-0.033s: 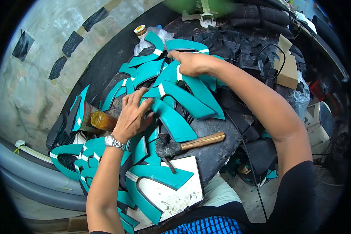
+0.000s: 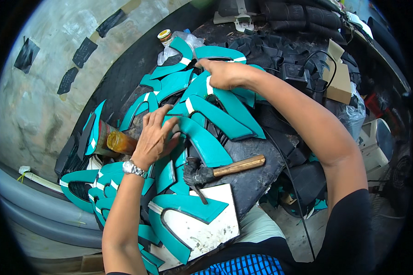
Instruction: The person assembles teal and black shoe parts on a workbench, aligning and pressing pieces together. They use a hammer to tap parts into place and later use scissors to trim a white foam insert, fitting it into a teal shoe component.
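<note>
Teal shoe-upper pieces point(image 2: 215, 117), curved and edged in black with white bands, lie heaped across the dark table point(image 2: 257, 178) in front of you. Your left hand point(image 2: 153, 135) rests palm down on the middle of that heap, fingers point(image 2: 157, 117) spread and flat, pressing on the pieces rather than closed around any of them. A metal watch point(image 2: 134, 168) sits on that wrist. Your right hand point(image 2: 225, 73) reaches to the far side of the heap, its fingers curled over the edge of 1 teal piece with a white band point(image 2: 209, 85); whether they actually pinch it cannot be told from this view.

Just left of your left hand stands a jar of amber liquid point(image 2: 117, 141), partly hidden among the pieces. Near your body lies a hammer point(image 2: 225, 168) with a wooden handle and dark head, resting on the table and touched by neither hand. Below it, a white board point(image 2: 206, 229) carries 1 more teal piece point(image 2: 188, 206) laid across its upper edge. A small lidded pot point(image 2: 164, 35) stands at the far edge of the heap, beside crumpled clear plastic point(image 2: 190, 41).
</note>
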Tool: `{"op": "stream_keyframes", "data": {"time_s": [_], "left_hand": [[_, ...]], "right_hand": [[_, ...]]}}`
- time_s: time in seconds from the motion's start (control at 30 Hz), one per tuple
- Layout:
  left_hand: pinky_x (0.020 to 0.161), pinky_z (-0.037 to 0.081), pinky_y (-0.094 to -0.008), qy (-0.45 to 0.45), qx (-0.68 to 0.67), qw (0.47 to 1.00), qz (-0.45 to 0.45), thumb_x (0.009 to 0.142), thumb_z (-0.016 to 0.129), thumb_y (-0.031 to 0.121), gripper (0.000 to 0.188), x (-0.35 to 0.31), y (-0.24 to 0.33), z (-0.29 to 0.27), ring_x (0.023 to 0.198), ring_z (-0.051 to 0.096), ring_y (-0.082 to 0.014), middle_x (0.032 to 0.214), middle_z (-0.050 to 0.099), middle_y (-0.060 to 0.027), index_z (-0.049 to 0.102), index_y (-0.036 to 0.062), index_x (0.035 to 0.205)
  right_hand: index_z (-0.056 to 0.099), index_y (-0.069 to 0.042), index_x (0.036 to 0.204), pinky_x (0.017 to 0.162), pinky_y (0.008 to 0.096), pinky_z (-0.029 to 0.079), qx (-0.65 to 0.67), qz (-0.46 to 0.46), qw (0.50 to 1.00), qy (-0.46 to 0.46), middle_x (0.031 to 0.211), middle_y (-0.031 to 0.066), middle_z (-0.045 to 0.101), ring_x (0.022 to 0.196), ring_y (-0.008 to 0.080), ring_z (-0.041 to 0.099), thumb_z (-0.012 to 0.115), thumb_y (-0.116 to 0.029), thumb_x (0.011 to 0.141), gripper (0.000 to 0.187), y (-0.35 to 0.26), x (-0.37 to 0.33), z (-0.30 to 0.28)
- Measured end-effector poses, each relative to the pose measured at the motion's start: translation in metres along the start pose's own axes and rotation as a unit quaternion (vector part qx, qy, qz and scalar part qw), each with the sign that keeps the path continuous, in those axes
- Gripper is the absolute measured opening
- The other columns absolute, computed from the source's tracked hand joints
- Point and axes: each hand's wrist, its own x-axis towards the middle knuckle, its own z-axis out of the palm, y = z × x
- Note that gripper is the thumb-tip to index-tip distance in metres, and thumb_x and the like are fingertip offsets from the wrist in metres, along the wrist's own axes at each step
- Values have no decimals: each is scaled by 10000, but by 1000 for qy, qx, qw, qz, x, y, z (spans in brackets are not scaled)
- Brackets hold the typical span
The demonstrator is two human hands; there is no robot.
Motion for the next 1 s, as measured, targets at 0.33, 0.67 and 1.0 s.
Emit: {"op": "stream_keyframes", "data": {"time_s": [0.33,0.67,1.0], "left_hand": [[992,371,-478,-24,-72,993,-93,696,774,248,761,-3,35,4,1167,474,-399,1293,473,-232,407,49,1332],[1046,418,-483,101,-359,868,-329,792,661,262,818,-1,46,-15,1302,417,-339,1403,383,-209,234,39,1454],[975,445,-341,81,-343,850,-392,795,787,254,951,-19,51,-13,1087,540,-223,1195,514,-108,145,61,1469]], "right_hand": [[260,-1,1464,776,462,621,463,24,885,-43,1241,359,459,865,372,701,445,120,854,649,-21,-9,2],[712,-46,743,677,253,538,-27,-122,992,-4,778,147,677,725,170,680,553,70,731,198,-66,99,46],[696,-46,914,768,265,548,272,19,957,-100,841,99,729,748,113,701,533,-86,894,169,-133,91,59]]}}
